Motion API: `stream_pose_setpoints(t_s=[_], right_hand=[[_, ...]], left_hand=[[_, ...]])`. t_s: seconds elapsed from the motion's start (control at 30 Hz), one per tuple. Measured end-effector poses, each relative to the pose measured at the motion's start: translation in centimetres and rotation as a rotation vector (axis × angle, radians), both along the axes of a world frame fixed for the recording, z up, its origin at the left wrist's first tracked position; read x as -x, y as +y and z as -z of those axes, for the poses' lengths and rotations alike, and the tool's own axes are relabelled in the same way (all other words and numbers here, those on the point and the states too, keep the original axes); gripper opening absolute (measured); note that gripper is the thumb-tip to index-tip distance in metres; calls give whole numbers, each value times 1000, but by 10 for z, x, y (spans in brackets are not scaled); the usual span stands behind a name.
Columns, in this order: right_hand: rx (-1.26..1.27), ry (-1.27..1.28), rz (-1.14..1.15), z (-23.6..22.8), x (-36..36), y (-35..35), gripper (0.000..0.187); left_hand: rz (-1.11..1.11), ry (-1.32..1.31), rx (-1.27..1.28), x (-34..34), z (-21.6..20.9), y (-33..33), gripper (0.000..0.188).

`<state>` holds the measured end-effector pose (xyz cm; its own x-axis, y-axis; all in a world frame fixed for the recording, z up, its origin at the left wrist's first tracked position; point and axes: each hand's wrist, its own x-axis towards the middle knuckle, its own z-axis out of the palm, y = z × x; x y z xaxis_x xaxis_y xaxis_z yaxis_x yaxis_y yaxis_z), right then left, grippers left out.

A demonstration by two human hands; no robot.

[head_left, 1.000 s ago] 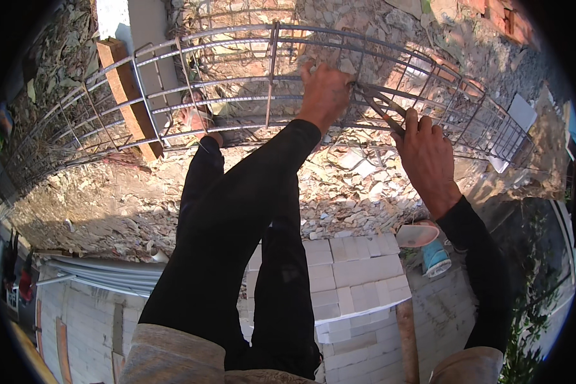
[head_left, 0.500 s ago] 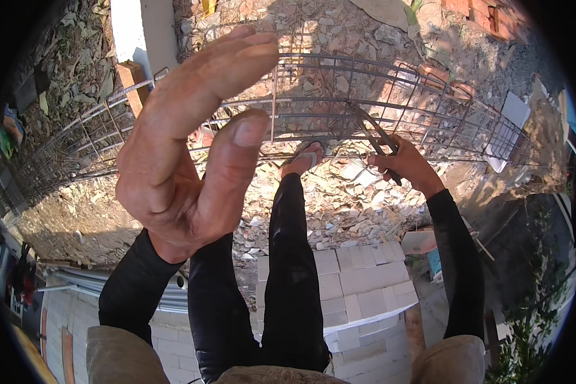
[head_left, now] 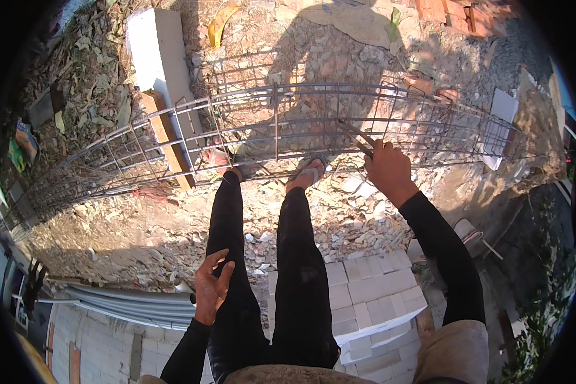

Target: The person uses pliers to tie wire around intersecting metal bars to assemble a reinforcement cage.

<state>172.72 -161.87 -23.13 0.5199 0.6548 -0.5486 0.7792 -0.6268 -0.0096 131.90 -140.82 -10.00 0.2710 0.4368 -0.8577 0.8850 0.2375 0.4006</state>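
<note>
Right hand (head_left: 389,169) grips dark, long-handled metal pincers (head_left: 363,135) at the long steel-rod cage (head_left: 276,121)! Left hand (head_left: 211,288) hangs empty, loosely open.

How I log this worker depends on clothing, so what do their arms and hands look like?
The left hand and right hand are both bare, without gloves. A close-fitting, plain black sleeve covers each forearm down to about the wrist. Over the black, on the right upper arm, sits a looser grey-tan short sleeve. Rings or fine markings cannot be made out.
</note>
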Motion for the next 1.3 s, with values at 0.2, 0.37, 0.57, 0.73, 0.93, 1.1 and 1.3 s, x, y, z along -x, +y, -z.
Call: stream_pose_setpoints(t_s=[0.2,0.37,0.57,0.73,0.93,1.1,1.3], right_hand=[[247,-36,-217,2,-21,13,40],[152,1187,1418,4,-20,-15,46],[124,339,230,3,-4,6,45],[-33,-320,-502,1,-16,12,20],[132,-193,-308,11,-18,13,36],[241,1049,1028,12,-33,-3,31],[92,413,401,8,-10,-22,40]], left_hand=[[-5,16,-42,16,-13,4,33],[-28,-6,-63,19,-11,10,33],[-54,-25,-26,26,-11,11,33],[-85,-24,7,21,-13,9,35],[-53,-24,9,17,-14,12,35],[-78,-36,19,22,-14,11,36],[-101,-28,30,14,-12,9,36]])
